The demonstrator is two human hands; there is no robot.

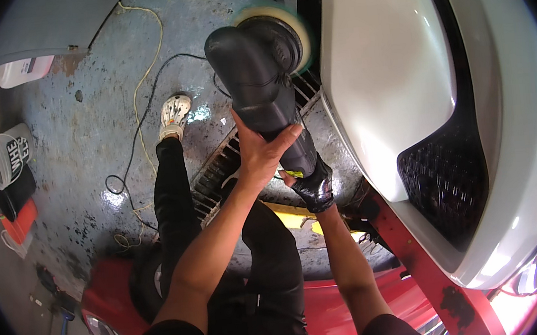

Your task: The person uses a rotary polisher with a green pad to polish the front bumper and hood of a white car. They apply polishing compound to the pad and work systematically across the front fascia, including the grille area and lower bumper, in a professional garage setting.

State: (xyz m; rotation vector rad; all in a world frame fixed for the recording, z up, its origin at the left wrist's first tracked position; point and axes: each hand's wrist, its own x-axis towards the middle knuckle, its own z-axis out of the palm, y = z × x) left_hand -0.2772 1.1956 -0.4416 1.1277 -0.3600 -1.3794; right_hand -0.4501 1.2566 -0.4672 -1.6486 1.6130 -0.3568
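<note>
A black power polisher (253,72) is held in front of me. Its round cream-coloured pad (300,29) is at the far end, close to the white car's body panel (387,59) on the right; whether they touch I cannot tell. My left hand (261,149), bare, wraps round the middle of the tool's body, with the thumb across its top. My right hand (314,185), in a black fingerless glove, grips the rear of the handle, and most of its fingers are hidden beneath it.
A black cable (131,151) and a pale yellow cord (139,96) trail over the wet floor. A drain grate (214,173) crosses it. Buckets (12,156) and a white jug (23,71) stand at left. Near me are a red car (108,286) and a red metal beam (412,250).
</note>
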